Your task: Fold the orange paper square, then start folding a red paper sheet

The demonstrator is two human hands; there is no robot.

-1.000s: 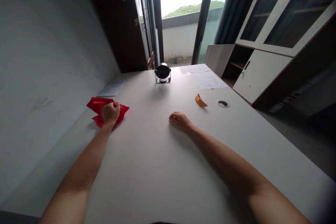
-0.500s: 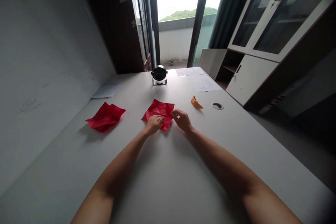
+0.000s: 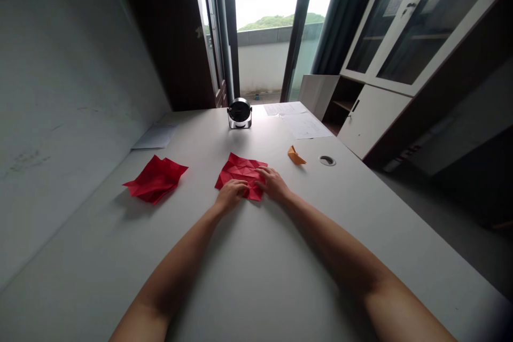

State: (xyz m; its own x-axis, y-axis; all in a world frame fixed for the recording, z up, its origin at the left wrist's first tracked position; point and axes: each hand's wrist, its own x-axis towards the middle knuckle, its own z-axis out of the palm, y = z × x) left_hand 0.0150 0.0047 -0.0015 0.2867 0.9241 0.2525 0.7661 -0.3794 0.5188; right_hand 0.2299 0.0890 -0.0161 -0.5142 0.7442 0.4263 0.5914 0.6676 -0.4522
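Note:
A creased sheet of red paper (image 3: 242, 169) lies spread on the white table between my hands. My left hand (image 3: 231, 194) rests on its near left part, fingers stretched over the paper and pointing right. On its right side lies my right hand (image 3: 273, 183), with the fingers apart and laid on the creases. Neither hand grips the sheet; the paper under the fingers is hidden. Beyond my right hand sits a small folded orange paper piece (image 3: 295, 155). Off to the left are more red paper sheets (image 3: 156, 179), crumpled and lying in a loose stack.
A round black lamp-like device on a metal stand (image 3: 239, 113) stands at the far end of the table (image 3: 256, 278). White papers (image 3: 306, 125) lie at the back right, another sheet (image 3: 155, 136) by the left wall. A cable hole (image 3: 327, 161) is at the right.
My right hand has gone from a pinch at the paper's right edge to lying with fingers spread on it. My left hand stays on the near side. The view has shifted slightly.

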